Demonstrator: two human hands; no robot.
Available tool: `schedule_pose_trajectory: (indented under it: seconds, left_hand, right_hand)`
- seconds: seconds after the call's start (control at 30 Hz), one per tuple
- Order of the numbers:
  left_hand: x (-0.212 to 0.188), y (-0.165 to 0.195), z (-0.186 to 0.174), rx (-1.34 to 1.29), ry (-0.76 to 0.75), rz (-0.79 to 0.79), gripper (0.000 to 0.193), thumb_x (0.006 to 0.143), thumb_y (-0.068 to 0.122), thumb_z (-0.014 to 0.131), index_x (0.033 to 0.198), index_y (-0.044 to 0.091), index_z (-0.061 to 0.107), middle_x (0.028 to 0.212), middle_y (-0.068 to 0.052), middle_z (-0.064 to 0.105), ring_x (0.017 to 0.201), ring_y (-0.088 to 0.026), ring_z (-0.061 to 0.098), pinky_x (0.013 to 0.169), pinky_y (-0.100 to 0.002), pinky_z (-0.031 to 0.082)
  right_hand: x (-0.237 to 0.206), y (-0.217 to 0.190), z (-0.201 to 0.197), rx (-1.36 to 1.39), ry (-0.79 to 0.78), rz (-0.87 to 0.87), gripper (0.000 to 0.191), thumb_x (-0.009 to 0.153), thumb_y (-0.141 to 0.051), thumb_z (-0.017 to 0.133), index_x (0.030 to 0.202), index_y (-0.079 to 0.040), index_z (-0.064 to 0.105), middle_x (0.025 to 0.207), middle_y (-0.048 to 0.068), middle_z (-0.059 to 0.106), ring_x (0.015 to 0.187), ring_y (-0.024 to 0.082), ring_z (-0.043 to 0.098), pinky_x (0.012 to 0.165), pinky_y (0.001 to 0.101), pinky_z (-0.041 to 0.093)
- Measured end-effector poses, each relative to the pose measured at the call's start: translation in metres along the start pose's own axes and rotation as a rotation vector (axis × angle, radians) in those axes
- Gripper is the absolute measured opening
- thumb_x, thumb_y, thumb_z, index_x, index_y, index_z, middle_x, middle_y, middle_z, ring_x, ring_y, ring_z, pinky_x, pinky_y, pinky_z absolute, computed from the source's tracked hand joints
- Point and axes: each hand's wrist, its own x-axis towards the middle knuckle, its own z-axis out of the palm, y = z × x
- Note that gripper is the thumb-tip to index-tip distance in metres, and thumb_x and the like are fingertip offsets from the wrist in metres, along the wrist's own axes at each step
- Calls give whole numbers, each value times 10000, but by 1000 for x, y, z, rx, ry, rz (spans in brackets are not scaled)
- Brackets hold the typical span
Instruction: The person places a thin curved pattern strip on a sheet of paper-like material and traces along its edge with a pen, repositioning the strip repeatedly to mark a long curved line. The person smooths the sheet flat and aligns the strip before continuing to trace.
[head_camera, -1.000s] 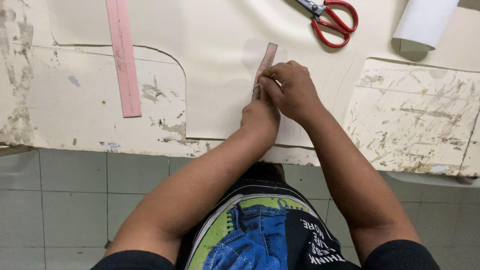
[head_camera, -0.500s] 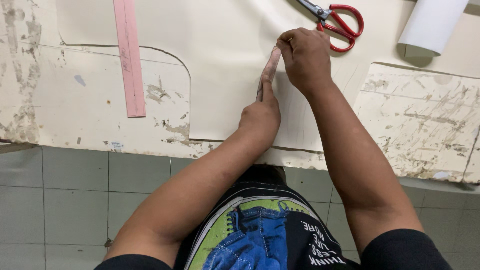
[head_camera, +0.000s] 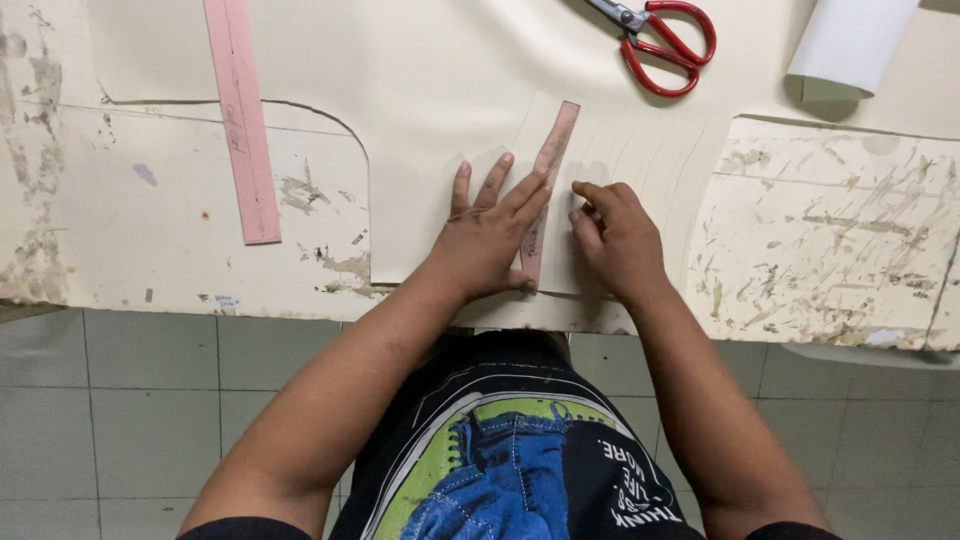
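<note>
Head view: left hand (head_camera: 487, 235) (fingers spread) flattens pink strip (head_camera: 547, 178).

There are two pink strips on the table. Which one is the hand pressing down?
The shorter pink strip in the middle, lying on the cream sheet; the left hand presses on it. The longer pink strip lies off to the left, untouched.

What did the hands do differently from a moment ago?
The right hand came back down the pink strip toward the table edge, after reaching up near the scissors. The left hand spread its fingers flat, pressing the strip onto the paper. The scissors, the long pink ruler and the paper roll stayed put.
</note>
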Motion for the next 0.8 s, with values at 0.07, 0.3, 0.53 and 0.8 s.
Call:
schedule_pose_trajectory:
  seconds: [0.07,0.3,0.53,0.8]
  left_hand:
    - [6,7,6,-2,-16,19,1276,600,628,870,1605,229,193,1692,16,131,1569,-307,-3,1218,-643,-76]
    - [7,8,13,-91,30,-6,1247,635,618,851,1623,241,190,1700,-15,134,1579,-307,30,1227,-623,-73]
    - [12,8,13,-105,26,-24,1241,628,627,854,1609,258,190,1698,-15,119,1575,-285,39,1226,-612,-81]
    - [12,4,17,-143,37,-25,1308,600,609,882,1621,258,145,1708,6,132,1582,-262,46,1237,-596,-82]
  right_hand:
    - [-6,2,2,14,21,-68,349,960,-144,689,1307,-111,675,1115,98,641,940,227,702,820,347,562]
    - [-9,4,2,-63,-34,-53,480,901,-192,746,1373,-178,665,1148,122,595,933,268,666,794,384,553]
    - [-7,1,0,-86,-43,-38,494,907,-209,743,1393,-191,654,1131,124,593,953,285,650,815,395,545]
    - [2,9,-5,13,-129,30,459,938,-116,659,1386,-217,660,1132,101,605,945,239,665,852,364,555]
